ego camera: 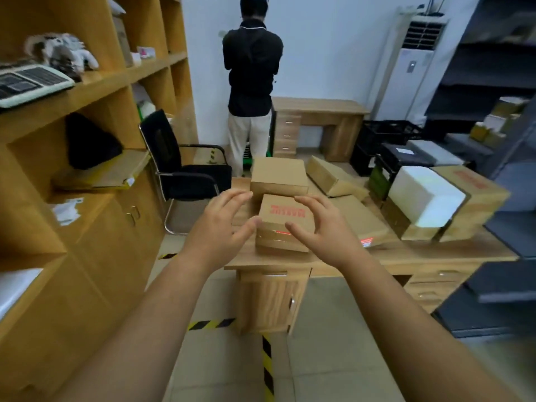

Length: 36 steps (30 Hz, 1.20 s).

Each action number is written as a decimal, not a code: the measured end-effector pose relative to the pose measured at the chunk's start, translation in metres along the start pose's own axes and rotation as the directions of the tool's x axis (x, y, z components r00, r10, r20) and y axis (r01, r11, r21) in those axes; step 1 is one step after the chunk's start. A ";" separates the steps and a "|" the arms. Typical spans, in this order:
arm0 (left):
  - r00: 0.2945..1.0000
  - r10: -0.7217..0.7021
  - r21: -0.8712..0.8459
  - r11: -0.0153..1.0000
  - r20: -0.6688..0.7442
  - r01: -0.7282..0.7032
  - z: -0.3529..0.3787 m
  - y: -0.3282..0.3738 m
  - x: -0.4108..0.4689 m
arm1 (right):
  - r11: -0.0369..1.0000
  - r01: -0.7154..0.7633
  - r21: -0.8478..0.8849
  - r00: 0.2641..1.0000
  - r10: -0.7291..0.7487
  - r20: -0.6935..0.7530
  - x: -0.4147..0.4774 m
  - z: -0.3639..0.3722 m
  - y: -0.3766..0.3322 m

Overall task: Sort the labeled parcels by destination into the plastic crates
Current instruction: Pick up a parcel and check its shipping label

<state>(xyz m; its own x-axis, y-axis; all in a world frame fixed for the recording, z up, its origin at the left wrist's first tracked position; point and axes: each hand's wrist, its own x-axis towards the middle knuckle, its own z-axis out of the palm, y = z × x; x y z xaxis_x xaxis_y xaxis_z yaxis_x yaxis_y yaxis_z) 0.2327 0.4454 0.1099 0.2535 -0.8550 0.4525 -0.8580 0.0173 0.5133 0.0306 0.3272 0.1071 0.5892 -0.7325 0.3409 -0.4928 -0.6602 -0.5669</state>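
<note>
Left hand (223, 220), right hand (323, 227) spread wide, empty, flanking small parcel (285, 217); contact unclear; red print blurred, unreadable; left thumb hides corner.

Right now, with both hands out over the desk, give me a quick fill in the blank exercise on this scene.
The left hand and right hand flank a small box printed in ____ lettering.
The foam box at the right end of the desk is ____.
The office chair beside the desk is ____.
Missing words: red, white, black.
</note>
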 end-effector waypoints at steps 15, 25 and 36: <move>0.992 0.049 -0.040 0.998 0.114 -0.044 0.111 0.048 0.098 | 0.992 -0.121 -0.025 0.988 0.117 -0.105 0.030 -0.068 0.138; 0.983 -0.003 -0.032 0.999 0.186 0.009 0.204 0.081 0.166 | 0.993 -0.116 -0.014 0.992 0.116 -0.052 0.074 -0.103 0.252; 0.956 -0.089 0.036 0.996 0.278 0.083 0.258 0.050 0.206 | 0.985 -0.170 -0.028 0.984 0.171 0.045 0.118 -0.071 0.310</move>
<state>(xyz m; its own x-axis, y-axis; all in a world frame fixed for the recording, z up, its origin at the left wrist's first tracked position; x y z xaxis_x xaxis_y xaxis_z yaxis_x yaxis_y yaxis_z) 0.1272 0.1362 0.0405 0.1949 -0.9633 0.1845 -0.8495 -0.0718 0.5227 -0.0981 0.0241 0.0253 0.5244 -0.8264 0.2053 -0.6034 -0.5308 -0.5951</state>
